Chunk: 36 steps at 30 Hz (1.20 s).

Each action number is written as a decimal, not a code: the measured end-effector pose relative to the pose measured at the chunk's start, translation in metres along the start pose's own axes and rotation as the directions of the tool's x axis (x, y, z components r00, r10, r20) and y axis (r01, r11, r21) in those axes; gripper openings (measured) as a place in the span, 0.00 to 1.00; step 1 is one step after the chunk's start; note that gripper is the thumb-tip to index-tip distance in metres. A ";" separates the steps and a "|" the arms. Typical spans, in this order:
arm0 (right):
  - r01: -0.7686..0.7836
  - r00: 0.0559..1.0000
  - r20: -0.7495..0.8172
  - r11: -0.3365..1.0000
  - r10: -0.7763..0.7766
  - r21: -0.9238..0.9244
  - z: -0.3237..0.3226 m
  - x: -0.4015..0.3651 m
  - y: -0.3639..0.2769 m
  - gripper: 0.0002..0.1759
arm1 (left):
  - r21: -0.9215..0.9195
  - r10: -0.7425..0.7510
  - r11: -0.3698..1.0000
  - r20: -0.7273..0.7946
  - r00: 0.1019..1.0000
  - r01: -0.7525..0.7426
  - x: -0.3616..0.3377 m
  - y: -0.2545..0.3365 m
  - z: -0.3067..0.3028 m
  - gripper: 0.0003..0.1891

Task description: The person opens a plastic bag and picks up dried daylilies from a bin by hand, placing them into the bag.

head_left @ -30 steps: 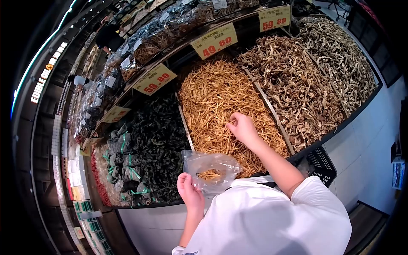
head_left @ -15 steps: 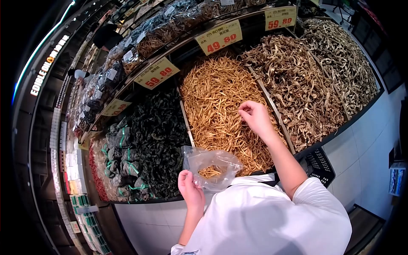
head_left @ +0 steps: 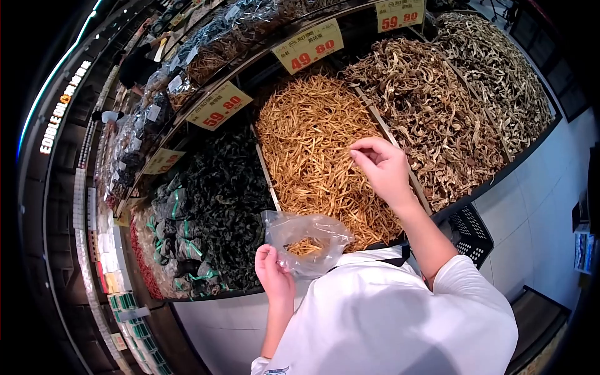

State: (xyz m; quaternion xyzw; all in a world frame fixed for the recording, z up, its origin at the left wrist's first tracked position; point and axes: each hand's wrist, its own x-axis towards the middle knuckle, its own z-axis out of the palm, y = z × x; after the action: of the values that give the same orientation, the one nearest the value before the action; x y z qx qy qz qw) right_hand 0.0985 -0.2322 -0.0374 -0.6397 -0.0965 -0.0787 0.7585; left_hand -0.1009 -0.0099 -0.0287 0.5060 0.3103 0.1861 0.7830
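My left hand (head_left: 274,274) pinches the edge of a clear plastic bag (head_left: 334,240), which hangs open at the near edge of the middle bin. Some golden dried strips show in or through the bag. Over the heap of golden dried daylily buds (head_left: 312,134), my right hand (head_left: 382,167) is raised with thumb and forefinger brought together. Whether a thin piece sits between those fingertips I cannot make out. Left of the heap lies dark, crinkled dried food (head_left: 225,175), partly in bundles with green ties.
Brown dried strips (head_left: 431,119) and paler ones (head_left: 500,81) fill the bins on the right. Dividers (head_left: 378,119) separate the bins. Price signs (head_left: 309,47) line the back, below a shelf of bagged goods (head_left: 219,62). A black basket (head_left: 465,234) stands near my right elbow.
The view has shifted slightly. My right hand stays over the golden heap, its wrist turned a little and fingers still pinched. My left hand keeps hold of the bag.
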 end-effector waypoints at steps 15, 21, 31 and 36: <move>0.583 0.416 0.879 0.810 -0.234 -0.061 0.096 -0.105 0.041 0.08 | 0.057 0.015 0.998 0.128 0.992 -0.023 -0.008 0.008 0.004 0.02; 0.274 0.493 0.869 0.954 -0.029 -0.124 0.123 -0.115 0.048 0.12 | 0.084 0.090 0.992 0.064 0.994 -0.095 -0.013 0.005 -0.007 0.02; 0.486 0.444 0.896 0.833 0.027 -0.265 0.102 -0.135 0.054 0.15 | 0.033 0.088 0.996 0.024 0.996 -0.089 -0.016 0.001 -0.003 0.02; 0.207 0.206 0.955 0.944 0.215 -0.257 0.070 -0.101 0.024 0.18 | -0.034 0.086 0.996 -0.042 0.995 -0.087 -0.013 -0.004 -0.001 0.01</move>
State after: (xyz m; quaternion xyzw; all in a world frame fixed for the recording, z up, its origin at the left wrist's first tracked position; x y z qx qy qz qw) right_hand 0.0034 -0.1598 -0.0737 -0.6618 -0.5364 0.3292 0.4073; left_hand -0.1109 -0.0186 -0.0283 0.5011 0.3006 0.2355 0.7766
